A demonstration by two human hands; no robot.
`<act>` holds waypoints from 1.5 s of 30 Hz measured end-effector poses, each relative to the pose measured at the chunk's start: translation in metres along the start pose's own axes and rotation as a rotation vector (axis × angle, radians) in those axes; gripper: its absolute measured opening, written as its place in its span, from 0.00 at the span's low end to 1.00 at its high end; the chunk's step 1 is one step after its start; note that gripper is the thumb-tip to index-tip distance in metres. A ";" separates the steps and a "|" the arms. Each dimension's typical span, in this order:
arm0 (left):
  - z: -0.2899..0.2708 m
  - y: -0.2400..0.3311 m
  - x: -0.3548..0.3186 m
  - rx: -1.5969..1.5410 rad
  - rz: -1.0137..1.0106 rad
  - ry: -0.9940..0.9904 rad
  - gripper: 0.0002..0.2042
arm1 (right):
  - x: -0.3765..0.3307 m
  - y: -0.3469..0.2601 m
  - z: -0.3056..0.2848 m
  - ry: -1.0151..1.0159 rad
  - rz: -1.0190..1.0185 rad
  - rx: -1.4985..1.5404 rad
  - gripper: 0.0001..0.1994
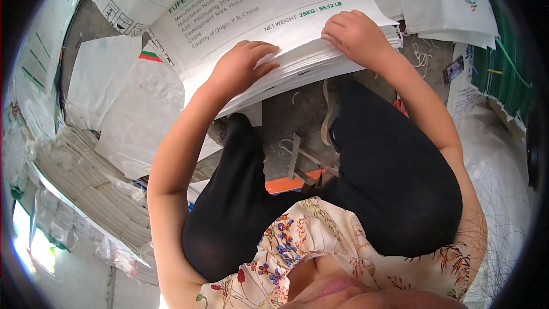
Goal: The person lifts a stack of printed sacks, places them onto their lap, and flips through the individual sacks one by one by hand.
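A stack of flat white woven sacks (269, 6) with green and black print lies in front of me, its layered edges (320, 71) toward my knees. My left hand (243, 67) rests at the near edge of the top sack, fingers over it and thumb below, the edge between them. Farther right, my right hand (355, 35) has its fingers curled on the same edge, thumb tucked in close. Between the two hands the top sack's edge is slightly raised off the layers under it.
Loose white sheets (108, 80) lie on the floor at left, above a pile of folded sacks (86, 183). A phone (453, 70) and tangled white string (422, 57) are at right, near a green bundle (500, 80). An orange item (294, 182) shows between my legs.
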State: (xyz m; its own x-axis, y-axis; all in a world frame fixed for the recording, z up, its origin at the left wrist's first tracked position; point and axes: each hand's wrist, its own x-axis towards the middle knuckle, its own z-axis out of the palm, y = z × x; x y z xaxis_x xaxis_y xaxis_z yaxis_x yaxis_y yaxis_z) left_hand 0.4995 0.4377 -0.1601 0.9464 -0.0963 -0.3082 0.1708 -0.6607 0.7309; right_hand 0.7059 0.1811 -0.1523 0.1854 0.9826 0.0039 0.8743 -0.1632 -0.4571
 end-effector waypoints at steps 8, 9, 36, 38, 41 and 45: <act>0.004 -0.010 0.013 -0.242 -0.258 0.117 0.18 | -0.015 -0.046 -0.013 0.232 0.016 -0.053 0.12; 0.006 -0.012 0.015 -0.247 -0.257 0.120 0.18 | -0.020 -0.054 -0.015 0.251 -0.012 -0.098 0.14; 0.014 -0.012 0.012 0.067 0.088 0.140 0.20 | -0.035 -0.053 0.003 0.063 0.240 0.078 0.15; 0.014 -0.009 0.010 -0.005 0.043 0.079 0.19 | -0.033 -0.052 0.003 0.051 0.247 0.079 0.15; 0.011 0.002 0.010 -0.050 0.011 0.029 0.19 | -0.039 -0.050 0.007 0.089 0.253 0.042 0.14; 0.012 0.002 0.011 0.003 0.068 0.067 0.21 | -0.038 -0.053 0.005 0.116 0.254 0.034 0.16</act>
State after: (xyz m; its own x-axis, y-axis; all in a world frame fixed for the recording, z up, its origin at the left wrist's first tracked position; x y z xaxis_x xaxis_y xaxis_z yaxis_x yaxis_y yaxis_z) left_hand 0.5067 0.4264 -0.1686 0.9721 -0.0908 -0.2164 0.1049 -0.6567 0.7468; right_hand 0.6505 0.1531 -0.1324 0.4481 0.8939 -0.0136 0.7781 -0.3975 -0.4864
